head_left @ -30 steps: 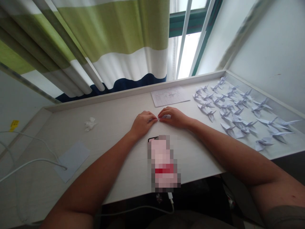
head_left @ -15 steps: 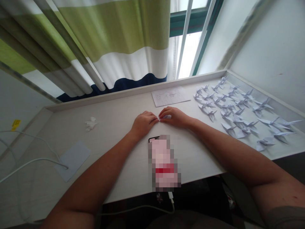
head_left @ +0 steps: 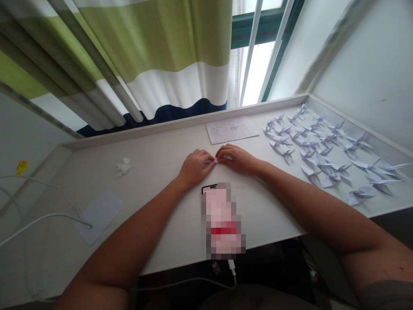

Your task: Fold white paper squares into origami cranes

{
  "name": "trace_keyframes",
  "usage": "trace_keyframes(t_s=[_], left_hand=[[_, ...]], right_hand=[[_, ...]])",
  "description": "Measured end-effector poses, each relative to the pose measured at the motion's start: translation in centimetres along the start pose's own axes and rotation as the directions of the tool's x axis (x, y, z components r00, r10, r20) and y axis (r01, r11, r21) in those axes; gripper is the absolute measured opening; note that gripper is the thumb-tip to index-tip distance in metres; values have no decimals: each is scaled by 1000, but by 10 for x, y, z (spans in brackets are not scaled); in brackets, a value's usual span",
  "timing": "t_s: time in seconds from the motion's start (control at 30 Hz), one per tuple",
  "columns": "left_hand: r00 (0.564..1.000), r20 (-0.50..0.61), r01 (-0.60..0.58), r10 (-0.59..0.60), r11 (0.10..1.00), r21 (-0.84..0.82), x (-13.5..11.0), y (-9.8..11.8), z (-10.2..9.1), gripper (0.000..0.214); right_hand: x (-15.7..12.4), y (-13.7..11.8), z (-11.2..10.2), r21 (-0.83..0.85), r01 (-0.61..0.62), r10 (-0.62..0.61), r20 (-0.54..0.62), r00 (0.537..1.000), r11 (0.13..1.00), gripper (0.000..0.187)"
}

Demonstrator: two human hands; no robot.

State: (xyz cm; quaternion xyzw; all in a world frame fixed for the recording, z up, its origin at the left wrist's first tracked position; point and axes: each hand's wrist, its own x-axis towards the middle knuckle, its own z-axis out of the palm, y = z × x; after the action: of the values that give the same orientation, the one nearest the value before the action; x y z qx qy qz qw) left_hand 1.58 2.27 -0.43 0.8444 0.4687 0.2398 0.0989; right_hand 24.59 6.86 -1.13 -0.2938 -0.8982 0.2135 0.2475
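My left hand (head_left: 198, 165) and my right hand (head_left: 237, 158) meet fingertip to fingertip over the middle of the white desk (head_left: 161, 172). Between them they pinch a small piece of white folded paper (head_left: 216, 161), mostly covered by my fingers. A bit of white also shows behind the right fingers. Its folded shape cannot be made out. Just below my hands lies a phone (head_left: 222, 219) with a blurred pinkish screen. Many folded paper cranes (head_left: 319, 146) stand in a cluster to the right of my right hand.
A printed paper sheet (head_left: 232, 130) lies behind my hands. Crumpled white tissue (head_left: 123, 167) is on the left, with a pale square of paper (head_left: 100, 217) under a white cable (head_left: 48, 217). A raised rim (head_left: 180, 121) borders the desk's back, below a striped curtain (head_left: 155, 38).
Both hands stay in nearly the same spot. The left fingers have shifted slightly against the small paper, and the view has moved a touch.
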Motion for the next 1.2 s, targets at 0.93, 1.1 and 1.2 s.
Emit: trace_keyframes(t_s=[0.93, 1.1, 1.2], left_hand=[[927, -39, 322, -372, 846, -424, 5, 5, 6, 5], [902, 16, 384, -431, 788, -482, 7, 8, 2, 6], [895, 53, 403, -442, 752, -522, 7, 9, -1, 8]], right_hand=[[5, -14, 6, 186, -338, 360, -103, 927, 923, 9], [7, -17, 4, 226, -374, 402, -91, 911, 899, 12], [9, -20, 4, 219, -395, 421, -88, 903, 892, 15]])
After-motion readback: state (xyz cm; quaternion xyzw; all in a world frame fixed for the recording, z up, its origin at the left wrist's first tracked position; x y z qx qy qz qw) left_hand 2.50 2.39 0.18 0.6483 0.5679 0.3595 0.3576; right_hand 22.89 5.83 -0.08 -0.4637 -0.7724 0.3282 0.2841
